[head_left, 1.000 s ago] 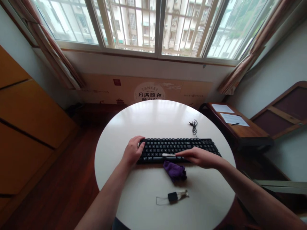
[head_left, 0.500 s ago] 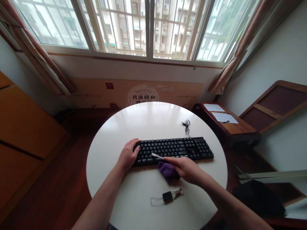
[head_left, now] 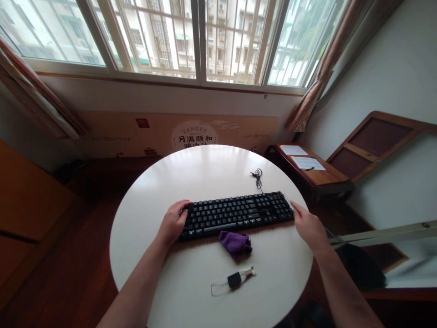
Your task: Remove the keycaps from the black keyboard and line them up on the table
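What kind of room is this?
Probably a room in a flat: a round white table with a keyboard, curtained windows facing apartment blocks, and a wooden side desk with papers.

the round table (head_left: 205,173) has a smooth, glossy white top that mirrors the window light, and the keyboard (head_left: 235,214) on it looks like matt black plastic, with a thin black rubbery cable (head_left: 257,176) coiled behind it. the purple cloth (head_left: 235,243) just in front of the keyboard is soft, crumpled fabric with a dull, fuzzy surface, while the small black tool (head_left: 235,279) near the table's front edge looks like matt plastic with a thin wire loop. the floor (head_left: 85,218) and the side table (head_left: 314,175) are dark polished wood with a faint sheen, and white paper sheets (head_left: 307,162) lie flat and matt on the side table.
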